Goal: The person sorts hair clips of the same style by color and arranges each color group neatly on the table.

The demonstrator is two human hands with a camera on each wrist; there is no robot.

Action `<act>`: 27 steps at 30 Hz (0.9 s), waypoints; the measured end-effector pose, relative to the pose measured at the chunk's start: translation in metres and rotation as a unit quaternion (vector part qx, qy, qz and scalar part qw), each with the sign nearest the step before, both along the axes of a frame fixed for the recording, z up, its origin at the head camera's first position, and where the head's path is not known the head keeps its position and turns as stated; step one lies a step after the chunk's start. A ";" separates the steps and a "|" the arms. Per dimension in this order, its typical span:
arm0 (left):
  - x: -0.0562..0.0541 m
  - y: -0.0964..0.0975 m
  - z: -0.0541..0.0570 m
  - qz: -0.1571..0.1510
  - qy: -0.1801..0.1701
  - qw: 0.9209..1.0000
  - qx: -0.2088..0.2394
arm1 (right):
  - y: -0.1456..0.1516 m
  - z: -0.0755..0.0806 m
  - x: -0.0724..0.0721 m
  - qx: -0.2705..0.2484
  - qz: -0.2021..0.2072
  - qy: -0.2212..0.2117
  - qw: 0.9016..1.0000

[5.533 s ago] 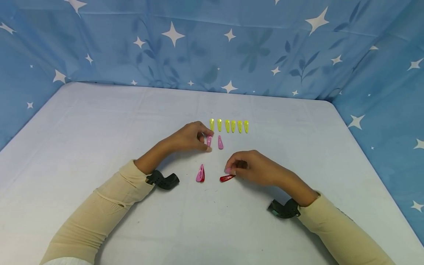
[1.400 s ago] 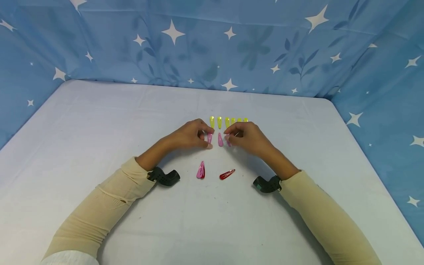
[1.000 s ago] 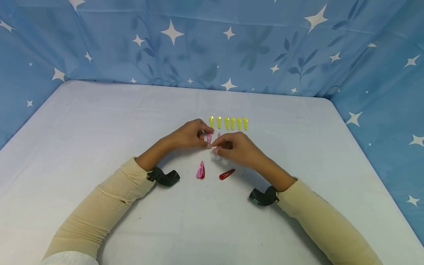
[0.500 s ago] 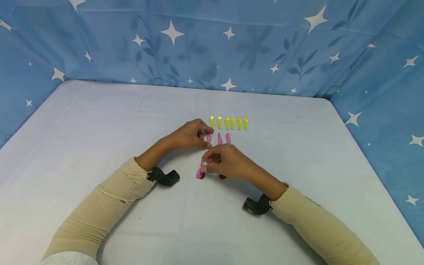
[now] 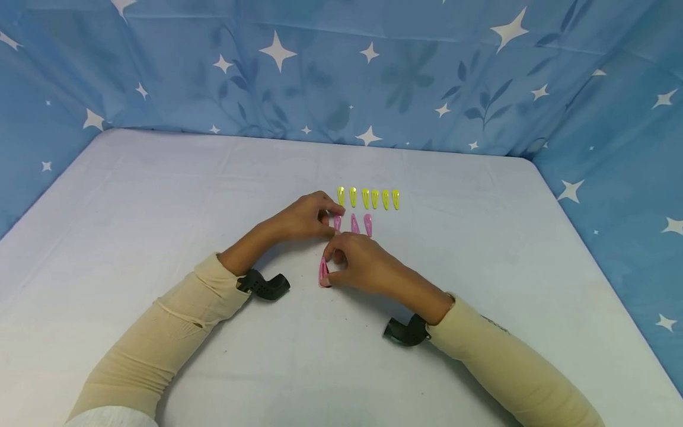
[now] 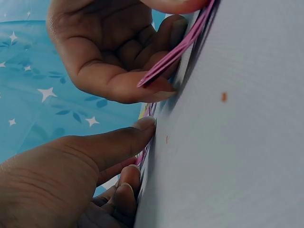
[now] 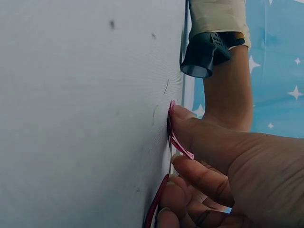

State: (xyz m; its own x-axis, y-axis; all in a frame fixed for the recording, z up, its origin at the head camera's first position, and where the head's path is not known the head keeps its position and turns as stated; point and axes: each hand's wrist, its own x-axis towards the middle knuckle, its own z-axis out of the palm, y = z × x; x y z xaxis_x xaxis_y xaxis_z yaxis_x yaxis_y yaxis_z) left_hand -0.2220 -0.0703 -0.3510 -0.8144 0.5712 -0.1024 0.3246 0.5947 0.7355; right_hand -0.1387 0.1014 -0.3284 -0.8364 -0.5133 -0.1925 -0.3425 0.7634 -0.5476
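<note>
My left hand [image 5: 304,218] holds a pink snap hair clip [image 5: 337,222] between thumb and index finger, at the left end of the pink row. Nearer the front, my right hand [image 5: 365,264] pinches another pink hair clip [image 5: 322,274] by its ends; one end is tipped up off the cloth in the left wrist view. A red hair clip [image 5: 328,284] lies beneath it, mostly covered. Beside my right fingers in the right wrist view is a second red clip [image 7: 156,202], hidden by the hand in the head view.
A row of several yellow hair clips [image 5: 375,199] lies behind the pink row. Two more pink clips, one in the middle [image 5: 354,223] and one at the right [image 5: 368,225], lie between the hands and the yellow row. White cloth [image 5: 213,367] covers the table; a blue starry curtain [image 5: 341,71] hangs behind.
My right hand set a pink clip at the right end of the pink row, came back toward the front, and took hold of the pink clip over the red one. The left hand stayed put.
</note>
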 end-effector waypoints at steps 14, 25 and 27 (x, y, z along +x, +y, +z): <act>0.000 0.000 0.000 -0.001 0.008 1.000 0.001 | 0.007 -0.003 -0.003 -0.068 0.005 -0.036 0.997; -0.001 0.000 -0.001 -0.001 0.005 1.000 -0.001 | 0.013 -0.003 -0.010 -0.093 -0.004 -0.035 0.995; -0.002 0.000 -0.001 -0.001 0.006 1.000 0.000 | 0.015 -0.002 -0.010 -0.098 -0.006 -0.034 0.995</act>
